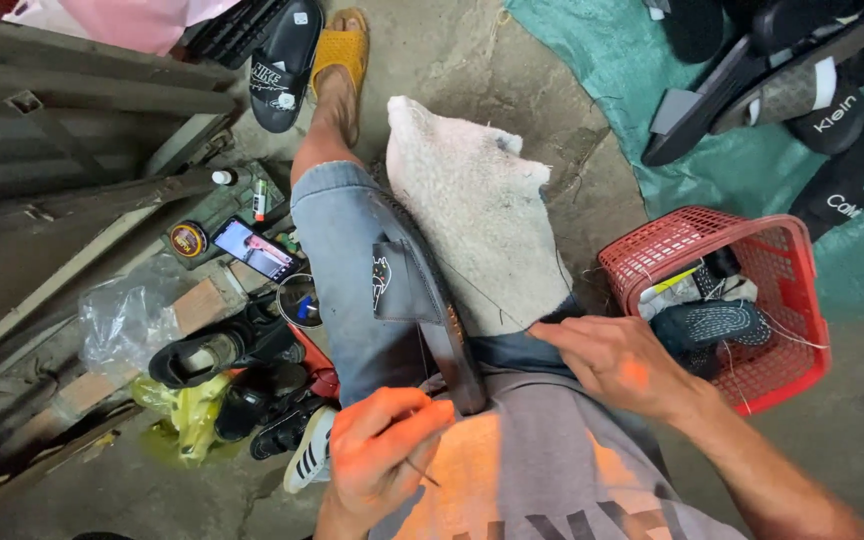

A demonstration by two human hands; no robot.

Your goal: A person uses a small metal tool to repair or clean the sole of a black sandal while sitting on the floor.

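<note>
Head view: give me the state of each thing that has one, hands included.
Black sandal: on its edge across the lap, between the knees.
Left hand: closed on a thin needle-like tool at the sandal's near end.
Right hand: pinching a taut thread.
Phone: screen lit.
Red basket: upright, holding footwear.
White cloth: draped over one knee.

Dark brown slide sandal (432, 300) with a black strap across faded blue jeans (347, 270). Off-white cloth (477, 210), grubby, on the right knee. Red mesh basket (752, 290) right, teal tarp (602, 80) far right, mustard-yellow sandal (340, 50) far, grey shirt (542, 450) with orange glow near.
</note>
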